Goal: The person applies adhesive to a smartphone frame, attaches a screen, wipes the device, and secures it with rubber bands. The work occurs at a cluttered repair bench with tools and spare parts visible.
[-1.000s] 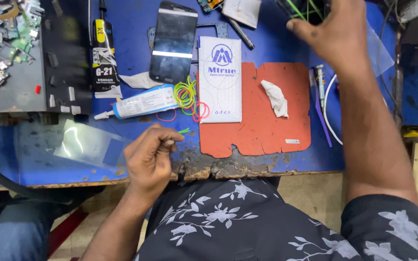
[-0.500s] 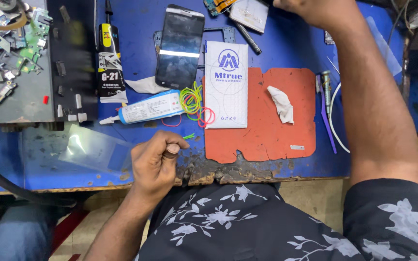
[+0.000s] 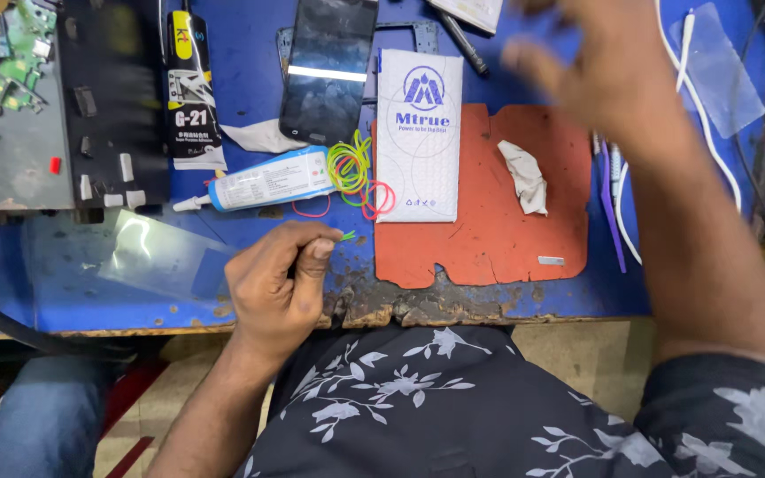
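One thin green rubber band [image 3: 347,235] is pinched between the thumb and curled fingers of the left hand [image 3: 276,288], only its tip poking out past the thumb, just left of the orange mat [image 3: 489,239] and above the chipped front edge of the blue table [image 3: 250,80]. The hold looks slight; I judge the band could slip or snap out of so small a pinch and drop off the edge, which lies right under the hand.

The right hand [image 3: 608,75] hovers blurred over the far right corner of the mat, fingers spread and holding nothing that shows. Moving that fast, it could catch the white cable [image 3: 679,53] just right of the mat or sweep the crumpled tissue [image 3: 524,177] lying on the mat.

Left of the mat stands a white padded pouch [image 3: 420,133], overlapping its edge. Further left lies a heap of coloured rubber bands [image 3: 356,173], touching the pouch and a white glue tube [image 3: 263,181]. A dark phone [image 3: 328,66] rests beyond the tube, up-left of the mat; a stray elbow or a dragged band could nudge it. A clear film [image 3: 166,257] lies left of the hand and could easily stick to the wrist.
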